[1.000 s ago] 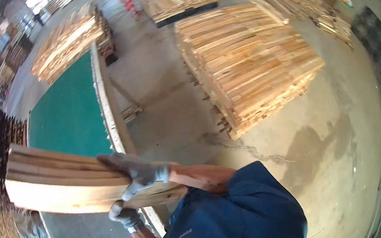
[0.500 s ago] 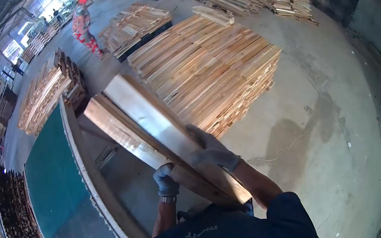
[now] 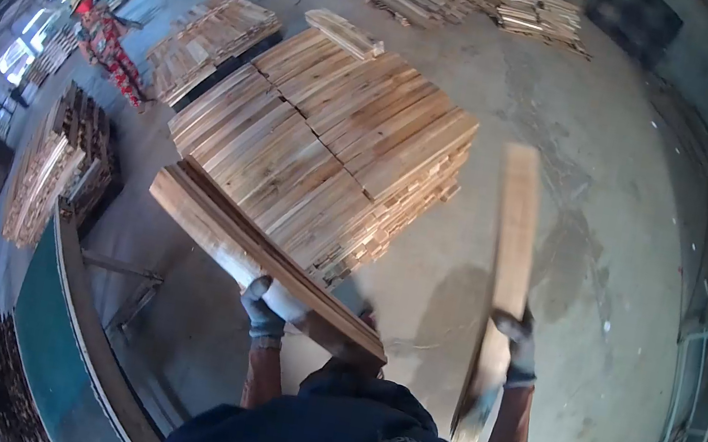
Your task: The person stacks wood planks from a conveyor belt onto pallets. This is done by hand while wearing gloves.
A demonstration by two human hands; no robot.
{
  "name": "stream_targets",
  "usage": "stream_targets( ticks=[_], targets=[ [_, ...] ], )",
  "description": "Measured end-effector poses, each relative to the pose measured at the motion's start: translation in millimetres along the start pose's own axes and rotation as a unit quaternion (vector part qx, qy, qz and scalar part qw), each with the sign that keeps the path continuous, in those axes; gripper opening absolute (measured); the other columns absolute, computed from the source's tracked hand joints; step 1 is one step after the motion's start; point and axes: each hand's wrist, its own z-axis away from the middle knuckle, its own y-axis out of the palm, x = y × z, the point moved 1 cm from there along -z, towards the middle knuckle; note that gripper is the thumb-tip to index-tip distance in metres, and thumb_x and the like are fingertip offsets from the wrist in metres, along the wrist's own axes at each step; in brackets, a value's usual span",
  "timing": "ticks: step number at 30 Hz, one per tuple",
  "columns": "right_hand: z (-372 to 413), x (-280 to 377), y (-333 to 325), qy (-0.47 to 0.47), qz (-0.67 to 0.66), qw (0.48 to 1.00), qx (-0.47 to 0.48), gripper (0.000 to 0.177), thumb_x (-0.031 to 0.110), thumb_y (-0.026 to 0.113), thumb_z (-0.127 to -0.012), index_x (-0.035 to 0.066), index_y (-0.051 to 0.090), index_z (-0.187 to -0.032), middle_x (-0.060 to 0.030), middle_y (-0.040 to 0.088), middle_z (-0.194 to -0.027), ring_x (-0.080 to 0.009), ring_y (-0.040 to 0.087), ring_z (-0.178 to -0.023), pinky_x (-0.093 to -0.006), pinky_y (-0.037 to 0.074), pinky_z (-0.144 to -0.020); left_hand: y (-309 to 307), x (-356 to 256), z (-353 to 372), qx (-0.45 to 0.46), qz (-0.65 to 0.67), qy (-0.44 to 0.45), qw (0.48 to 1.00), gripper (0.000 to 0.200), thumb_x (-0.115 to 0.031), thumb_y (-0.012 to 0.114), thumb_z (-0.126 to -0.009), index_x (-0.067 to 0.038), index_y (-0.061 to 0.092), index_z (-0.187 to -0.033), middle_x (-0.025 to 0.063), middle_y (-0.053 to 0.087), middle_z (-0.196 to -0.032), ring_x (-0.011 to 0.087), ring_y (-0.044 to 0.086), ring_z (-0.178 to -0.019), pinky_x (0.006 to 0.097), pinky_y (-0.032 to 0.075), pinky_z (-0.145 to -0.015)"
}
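Note:
My left hand (image 3: 263, 307), in a grey glove, grips a bundle of long wooden boards (image 3: 257, 268) from its near side. The boards slant from upper left down to the front of my body. To the right, my gloved right hand (image 3: 518, 344) is closed round a single board (image 3: 514, 238), which stands roughly lengthwise away from me, apart from the bundle. Beyond the held boards lies a large stack of planks (image 3: 324, 122) with a few loose pieces (image 3: 344, 33) on top.
A green-topped table (image 3: 58, 340) with a raised edge is at the left. More wood stacks (image 3: 64, 163) stand at the left and back. A person (image 3: 109, 49) in red patterned clothing is at the upper left. A metal frame (image 3: 699, 396) stands far right.
My right hand has moved right and away from the bundle, carrying one board off it. My left hand still holds the rest. The view has shifted, and the person appears farther left.

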Motion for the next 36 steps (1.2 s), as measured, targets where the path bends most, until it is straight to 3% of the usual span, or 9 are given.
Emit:
stream_targets(
  ticks=[3,4,6,7,11,16,26,31,36],
  targets=[
    [-23.8,-38.5,-100.2,-0.011,0.002,0.992,-0.129,0.083,0.016,0.071,-0.072,-0.002,0.028,-0.140,-0.0171,0.053,-0.121,-0.0277,0.056,-0.108,-0.0380,0.048,-0.094,29.0,32.1,-62.3,-0.097,-0.001,0.066,0.993,0.046,-0.021,0.066,-0.066,0.000,0.057,-0.106,0.0101,0.062,-0.098,0.0275,0.060,-0.087,0.0404,0.048,-0.086],
    [-34.4,-62.6,-154.4,-0.006,-0.015,0.992,-0.123,0.080,0.015,0.070,-0.074,-0.002,0.028,-0.140,-0.0178,0.052,-0.123,-0.0287,0.056,-0.108,-0.0402,0.048,-0.093,38.6,45.3,-89.0,-0.095,-0.012,0.095,0.991,0.029,-0.020,0.063,-0.068,-0.003,0.063,-0.091,0.0058,0.062,-0.088,0.0223,0.058,-0.088,0.0366,0.046,-0.089],
    [-46.7,-76.8,-218.3,-0.021,0.146,0.949,-0.278,0.075,0.017,0.071,-0.075,-0.001,0.033,-0.137,-0.0172,0.054,-0.120,-0.0284,0.058,-0.102,-0.0396,0.049,-0.089,22.1,91.8,-153.6,-0.165,-0.082,0.146,0.972,0.044,-0.018,0.064,-0.067,0.000,0.059,-0.108,0.0097,0.063,-0.103,0.0244,0.059,-0.093,0.0382,0.047,-0.089],
    [-60.4,-95.4,-267.4,-0.046,0.069,0.966,-0.246,0.074,0.015,0.070,-0.073,-0.002,0.035,-0.136,-0.0162,0.054,-0.120,-0.0258,0.059,-0.101,-0.0367,0.051,-0.085,68.3,96.0,-175.1,-0.127,0.050,0.111,0.984,0.036,-0.015,0.066,-0.066,0.001,0.063,-0.098,0.0108,0.065,-0.092,0.0260,0.061,-0.086,0.0369,0.048,-0.087],
    [-111.1,-42.9,-251.9,0.073,-0.005,0.921,-0.382,0.074,0.015,0.070,-0.073,-0.002,0.035,-0.136,-0.0160,0.054,-0.120,-0.0256,0.059,-0.101,-0.0366,0.051,-0.084,166.1,140.2,-241.8,-0.059,0.134,0.035,0.989,0.046,-0.016,0.065,-0.068,0.000,0.056,-0.110,0.0117,0.063,-0.097,0.0277,0.061,-0.087,0.0394,0.049,-0.087],
    [-200.1,5.6,-288.6,0.103,-0.030,0.909,-0.404,0.074,0.014,0.070,-0.073,-0.002,0.035,-0.136,-0.0159,0.054,-0.120,-0.0253,0.059,-0.101,-0.0364,0.051,-0.084,270.9,201.3,-314.8,-0.061,0.159,0.039,0.985,0.046,-0.018,0.064,-0.069,-0.001,0.054,-0.110,0.0118,0.061,-0.097,0.0287,0.060,-0.089,0.0404,0.049,-0.086],
    [-530.7,77.9,-421.7,0.118,-0.026,0.957,-0.264,0.074,0.013,0.069,-0.072,-0.002,0.035,-0.136,-0.0156,0.054,-0.120,-0.0247,0.059,-0.101,-0.0361,0.051,-0.083,395.0,365.6,-434.3,-0.160,0.136,0.137,0.968,0.035,-0.021,0.064,-0.067,-0.004,0.061,-0.096,0.0093,0.062,-0.096,0.0287,0.059,-0.091,0.0409,0.048,-0.088],
    [-735.2,142.5,-403.5,0.114,0.013,0.989,-0.094,0.074,0.013,0.069,-0.071,-0.002,0.036,-0.136,-0.0155,0.054,-0.120,-0.0245,0.059,-0.100,-0.0359,0.051,-0.082,482.4,379.9,-462.2,-0.184,0.166,0.178,0.952,0.039,-0.017,0.068,-0.062,-0.001,0.061,-0.098,0.0112,0.062,-0.095,0.0278,0.060,-0.089,0.0410,0.049,-0.086],
    [-879.8,169.3,-350.2,0.112,0.020,0.993,0.026,0.074,0.012,0.069,-0.071,-0.002,0.036,-0.136,-0.0153,0.054,-0.120,-0.0242,0.059,-0.100,-0.0357,0.051,-0.082,505.0,396.2,-531.8,-0.212,0.182,0.244,0.929,0.044,-0.018,0.067,-0.063,0.000,0.059,-0.102,0.0117,0.062,-0.097,0.0297,0.060,-0.089,0.0411,0.050,-0.087]
  ],
)
